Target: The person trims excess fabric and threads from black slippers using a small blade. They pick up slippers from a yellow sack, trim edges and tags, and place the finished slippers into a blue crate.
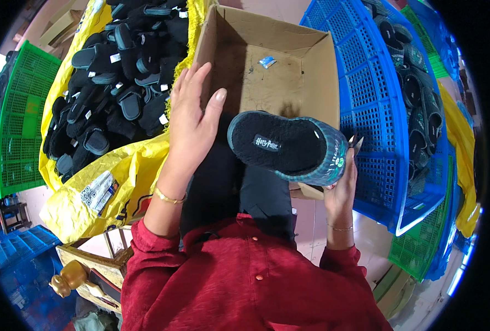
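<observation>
My right hand (341, 185) grips a dark fleece slipper (289, 146) with a teal plaid side by its toe end, holding it sole-down over the near edge of an open cardboard box (305, 83). A small scissors tip shows beside that hand's fingers. My left hand (192, 118) is raised with fingers apart and holds nothing; it hovers at the box's left wall, next to a yellow sack (135, 165) filled with several black slippers (118, 83). The box holds only a small blue scrap (267, 62).
A blue plastic crate (377, 110) stands right of the box, with more slippers (421, 110) in a bin beyond it. Green crates (22, 121) stand at far left and lower right. A wooden stool (90, 265) and blue crate (19, 248) lie lower left.
</observation>
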Tool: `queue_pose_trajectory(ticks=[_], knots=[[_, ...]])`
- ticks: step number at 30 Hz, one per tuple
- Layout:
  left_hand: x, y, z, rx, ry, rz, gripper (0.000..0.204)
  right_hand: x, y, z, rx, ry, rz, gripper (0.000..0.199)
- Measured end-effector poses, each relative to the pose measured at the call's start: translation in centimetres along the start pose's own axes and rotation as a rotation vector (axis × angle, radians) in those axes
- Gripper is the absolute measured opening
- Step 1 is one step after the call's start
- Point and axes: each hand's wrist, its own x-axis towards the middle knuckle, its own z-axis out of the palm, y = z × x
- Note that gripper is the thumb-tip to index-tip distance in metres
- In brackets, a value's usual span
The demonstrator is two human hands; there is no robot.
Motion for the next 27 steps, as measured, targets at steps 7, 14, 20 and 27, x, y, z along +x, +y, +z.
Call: queue_pose_trajectory(ticks=[7, 14, 20, 27], knots=[[-1.5, 2.9, -1.3, -0.855, -0.347, -0.395, 0.032, -0.2, -0.8, 0.1, 0.045, -0.118, 0.120, 0.029], [-1.6, 1.6, -0.8, -0.676, -0.315, -0.409, 0.026, -0.1, -3.4, -2.4, -0.183, -0.302, 0.308, 0.016], [-4.6, 0.2, -3.0, -0.627, -0.130, -0.634, 0.021, 4.9, -10.6, -1.6, -0.120, -0.118, 0.125, 0.013], [-5.9, -0.2, -1.9, -0.696, -0.196, -0.633, 0.016, 19.2, -28.3, -2.5, 0.334, 0.005, -0.564, 0.035]])
